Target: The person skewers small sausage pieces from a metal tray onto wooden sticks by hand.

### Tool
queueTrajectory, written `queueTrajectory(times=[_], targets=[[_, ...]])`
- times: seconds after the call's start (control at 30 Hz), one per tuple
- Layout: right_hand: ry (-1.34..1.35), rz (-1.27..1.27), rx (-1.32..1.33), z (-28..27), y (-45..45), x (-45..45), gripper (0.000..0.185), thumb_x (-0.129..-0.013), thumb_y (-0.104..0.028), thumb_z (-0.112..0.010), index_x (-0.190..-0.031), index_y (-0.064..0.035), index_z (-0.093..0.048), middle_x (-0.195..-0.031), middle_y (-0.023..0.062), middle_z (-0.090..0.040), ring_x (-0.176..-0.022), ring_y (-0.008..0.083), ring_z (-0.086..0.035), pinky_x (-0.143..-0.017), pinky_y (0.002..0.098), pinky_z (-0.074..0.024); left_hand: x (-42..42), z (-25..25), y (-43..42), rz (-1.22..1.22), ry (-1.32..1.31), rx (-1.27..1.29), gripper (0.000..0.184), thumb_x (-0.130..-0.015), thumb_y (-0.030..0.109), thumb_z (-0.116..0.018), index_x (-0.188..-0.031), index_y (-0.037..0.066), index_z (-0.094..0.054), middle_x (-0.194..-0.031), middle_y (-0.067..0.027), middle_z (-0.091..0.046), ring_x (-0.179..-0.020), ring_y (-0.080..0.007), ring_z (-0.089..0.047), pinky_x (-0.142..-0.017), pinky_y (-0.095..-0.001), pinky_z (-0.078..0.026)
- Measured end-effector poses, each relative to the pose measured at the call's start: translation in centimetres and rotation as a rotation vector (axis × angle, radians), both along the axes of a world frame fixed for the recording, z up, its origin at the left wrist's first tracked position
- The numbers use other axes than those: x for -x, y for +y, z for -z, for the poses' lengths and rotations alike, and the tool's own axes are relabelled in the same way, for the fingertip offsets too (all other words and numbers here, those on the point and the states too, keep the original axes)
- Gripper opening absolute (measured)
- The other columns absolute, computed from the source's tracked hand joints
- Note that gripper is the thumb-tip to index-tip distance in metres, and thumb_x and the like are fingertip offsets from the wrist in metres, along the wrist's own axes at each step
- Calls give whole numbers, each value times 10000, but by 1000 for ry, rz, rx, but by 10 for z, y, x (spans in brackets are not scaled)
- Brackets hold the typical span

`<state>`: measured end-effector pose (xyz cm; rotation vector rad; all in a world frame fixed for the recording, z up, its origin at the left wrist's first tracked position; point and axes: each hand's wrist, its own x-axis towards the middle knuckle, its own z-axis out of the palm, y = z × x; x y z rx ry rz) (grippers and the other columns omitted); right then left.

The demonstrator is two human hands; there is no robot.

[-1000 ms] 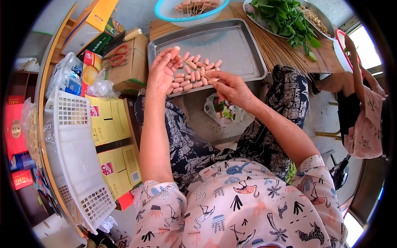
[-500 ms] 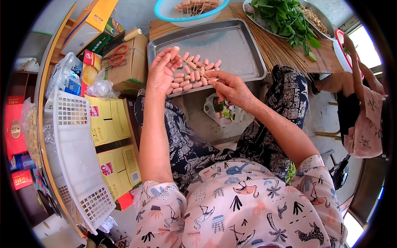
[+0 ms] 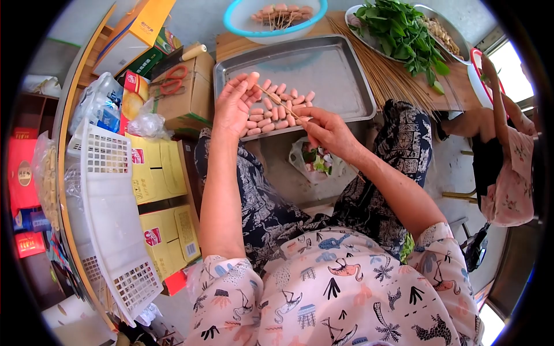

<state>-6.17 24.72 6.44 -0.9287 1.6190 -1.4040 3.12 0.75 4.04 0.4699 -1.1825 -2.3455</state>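
Pink sausages (image 3: 266, 122) lie loose in the near left part of a metal tray (image 3: 329, 63), whose raised rim seems good for stopping them from rolling off. Our left hand (image 3: 234, 104) is up over the tray, pinching what looks like one sausage (image 3: 253, 79) at the fingertips. Our right hand (image 3: 330, 131) has thumb and finger pressed round a thin wooden stick (image 3: 281, 104), which slants up toward that pinch. We think such a small grip makes the stick easy to aim; we cannot tell if its tip is inside the sausage. The tray sits close to our knees (image 3: 407, 115), so we guess we need not stretch. More sticks (image 3: 372, 75) lie just beside the tray, on our right hand's side, which looks handy. Past the tray, a blue-rimmed bowl (image 3: 277, 34) holds sausages on sticks (image 3: 283, 12), and its tall side seems to stop them spilling. Leafy greens (image 3: 404, 34) have their own plate (image 3: 359, 34), perhaps to stay tidy. Red scissors (image 3: 173, 81) rest on a box (image 3: 196, 95), out of the way.
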Motion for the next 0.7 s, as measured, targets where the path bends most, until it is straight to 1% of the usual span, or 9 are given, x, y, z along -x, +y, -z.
queueTrajectory(times=[0.2,0.6,0.7], targets=[[6,4,33,6,0,-1,322,-950,-157,-470,-1252,-56,-513,-554,-42,-464,-451,16,-402,-412,188,-327,-2,3,-2,7,-3,-20,225,-891,68,-561,-1111,27,-539,-1127,-128,-612,-939,-187,-598,-852,-334,-507],[34,-12,62,3,-1,-2,316,-953,-151,-461,-1249,-51,-508,-553,-45,-453,-451,16,-390,-418,188,-324,-2,2,-1,4,-4,-42,234,-883,76,-579,-1108,24,-541,-1128,-127,-613,-929,-182,-595,-850,-326,-503],[25,-7,27,2,-1,-1,314,-952,-154,-464,-1245,-50,-511,-551,-45,-455,-447,17,-391,-416,188,-324,-2,3,-3,9,2,-39,232,-883,76,-578,-1107,26,-542,-1123,-126,-615,-926,-182,-594,-848,-326,-503]])
